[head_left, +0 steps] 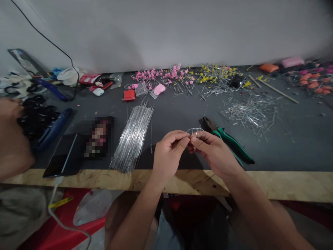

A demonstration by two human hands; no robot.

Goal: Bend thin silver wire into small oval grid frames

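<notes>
Close together above the table's front part, my left hand (170, 151) and my right hand (210, 149) pinch a thin silvery wire (194, 129) between thumbs and fingers. The wire bows up in a small loop over the fingertips, and its lower part is hidden by them. Just behind and right of my right hand lie pliers (231, 140) with green and black handles, partly covered by that hand. To the left of my left hand rests a thick bundle of straight silvery wires (134, 139). One single twisted wire (151, 139) lies between the bundle and my left hand.
Pink-tipped wires (166, 74) and yellow-tipped wires (215, 73) lie along the wall. A loose heap of wire pieces (251, 111) is at right. Phones (62, 156), a blue tool (53, 130) and another person's arm (13, 139) are at left. A wooden edge (99, 178) borders the table.
</notes>
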